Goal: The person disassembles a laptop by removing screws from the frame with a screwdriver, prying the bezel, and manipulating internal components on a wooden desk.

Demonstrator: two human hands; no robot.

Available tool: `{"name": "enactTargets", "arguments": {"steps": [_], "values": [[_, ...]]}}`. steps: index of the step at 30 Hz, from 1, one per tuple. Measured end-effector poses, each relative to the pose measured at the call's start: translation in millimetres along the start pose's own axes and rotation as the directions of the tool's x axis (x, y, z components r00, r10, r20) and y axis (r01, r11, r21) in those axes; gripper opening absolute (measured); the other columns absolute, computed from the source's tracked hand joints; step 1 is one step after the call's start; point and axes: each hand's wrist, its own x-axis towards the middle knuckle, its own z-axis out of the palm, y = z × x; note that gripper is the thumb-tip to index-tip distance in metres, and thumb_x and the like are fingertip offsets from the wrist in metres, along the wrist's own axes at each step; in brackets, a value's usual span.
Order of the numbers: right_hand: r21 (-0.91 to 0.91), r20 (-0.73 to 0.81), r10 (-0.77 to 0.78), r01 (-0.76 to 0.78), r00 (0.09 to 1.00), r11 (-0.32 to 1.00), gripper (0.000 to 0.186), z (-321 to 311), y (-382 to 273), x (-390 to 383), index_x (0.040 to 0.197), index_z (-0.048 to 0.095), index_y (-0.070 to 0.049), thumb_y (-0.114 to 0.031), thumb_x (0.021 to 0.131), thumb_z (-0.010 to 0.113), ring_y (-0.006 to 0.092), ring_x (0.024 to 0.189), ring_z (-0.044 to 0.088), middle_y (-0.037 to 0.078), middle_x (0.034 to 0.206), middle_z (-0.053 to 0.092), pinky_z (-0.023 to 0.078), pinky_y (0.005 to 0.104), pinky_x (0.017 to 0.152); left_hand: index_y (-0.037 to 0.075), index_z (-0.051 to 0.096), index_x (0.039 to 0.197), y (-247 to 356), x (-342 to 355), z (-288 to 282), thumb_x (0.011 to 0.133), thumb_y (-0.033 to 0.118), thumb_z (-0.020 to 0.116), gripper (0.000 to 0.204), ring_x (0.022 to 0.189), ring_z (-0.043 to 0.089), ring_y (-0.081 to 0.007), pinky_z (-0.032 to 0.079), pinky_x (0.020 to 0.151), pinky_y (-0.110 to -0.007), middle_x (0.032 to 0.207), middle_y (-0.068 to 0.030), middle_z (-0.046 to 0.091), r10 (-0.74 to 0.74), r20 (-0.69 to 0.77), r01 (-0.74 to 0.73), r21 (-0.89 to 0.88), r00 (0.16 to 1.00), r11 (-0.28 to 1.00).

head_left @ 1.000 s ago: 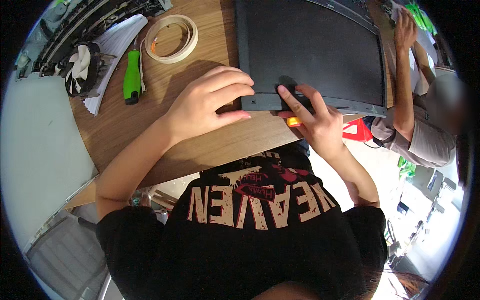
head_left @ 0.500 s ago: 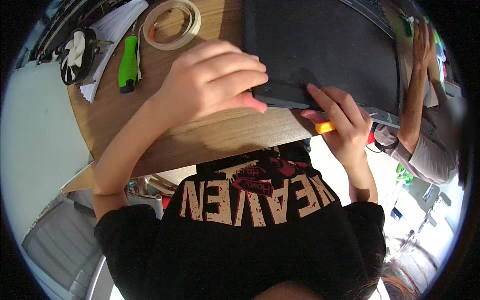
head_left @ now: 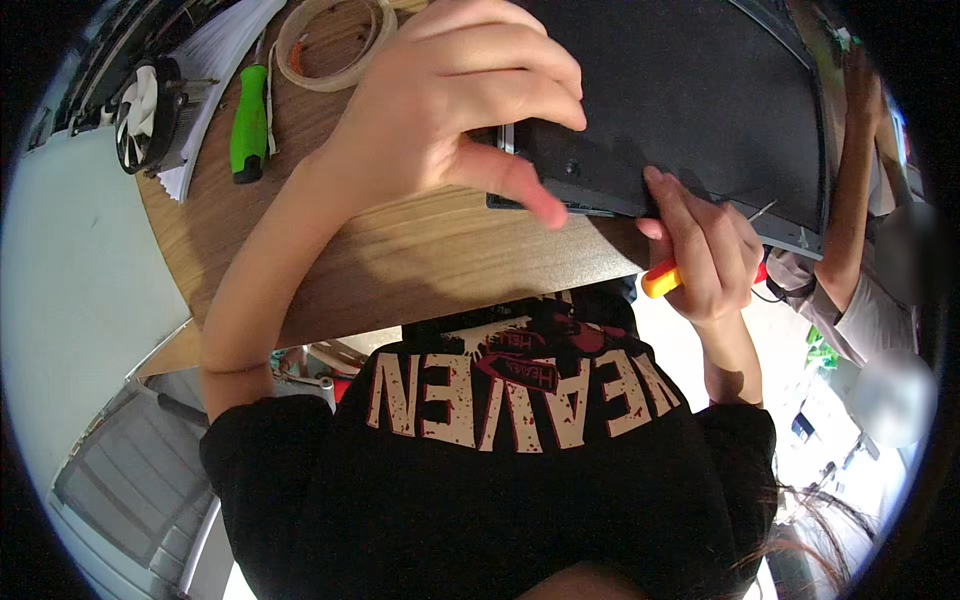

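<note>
Screen [head_left: 690,80] sits close, maybe for easy reach; your right fingers [head_left: 692,238] hold a yellow-red tool [head_left: 661,279]; I can't tell if left fingers [head_left: 510,95] grip.

Panel [head_left: 690,90] on table [head_left: 420,260]; screwdriver [head_left: 249,125] left, fan [head_left: 142,115] farther left, apparently touching papers [head_left: 225,60].

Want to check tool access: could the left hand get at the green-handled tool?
Probably yes: the left hand looks open, and only tabletop shows between it and the green-handled tool.

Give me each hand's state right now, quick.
Left hand: open, thumb and fingers apart, by the dark panel.
Right hand: closed, holding a yellow-and-red tool handle.
</note>
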Motion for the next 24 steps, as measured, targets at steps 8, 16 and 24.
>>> {"name": "enactTargets", "arguments": {"steps": [8,16,24], "values": [[0.113,0.054,0.057,-0.063,0.997,0.992,0.035,-1.5,6.0,-1.8,0.098,0.071,-0.004,-0.028,0.072,0.075,0.0094,0.061,0.058,0.006,0.082,0.065,0.043,0.0222,0.048,0.01,0.06,0.067,0.0,13.7,-11.8,0.057,0.067,0.069,0.058,0.074,0.057,-0.0169,0.035,0.078,-0.029,0.071,0.0011,0.06,-0.131,0.299,0.147,-0.033,0.945,0.989],[0.212,0.099,0.003,-0.024,0.995,0.977,0.041,-31.7,35.9,25.5,0.09,0.072,-0.006,-0.043,0.072,0.073,0.0155,0.067,0.049,0.005,0.087,0.044,0.042,0.0266,0.053,0.013,0.055,0.064,-7.5,-1.9,0.4,0.041,0.071,0.066,0.063,0.072,0.055,-0.0176,0.032,0.094,-0.043,0.067,0.0035,0.052,-0.146,0.079,0.155,-0.114,0.986,0.981],[0.506,-0.29,0.236,-0.061,0.928,0.861,0.081,-24.0,88.5,119.0,0.096,0.058,0.002,-0.07,0.09,0.022,0.0131,0.06,0.046,0.01,0.097,0.051,0.04,0.0262,0.051,0.014,0.051,0.06,-8.0,-12.9,17.6,0.05,0.072,0.067,0.061,0.074,0.051,-0.0145,0.033,0.093,-0.042,0.064,0.0053,0.049,-0.136,-0.096,0.114,-0.203,0.986,0.973]]}}
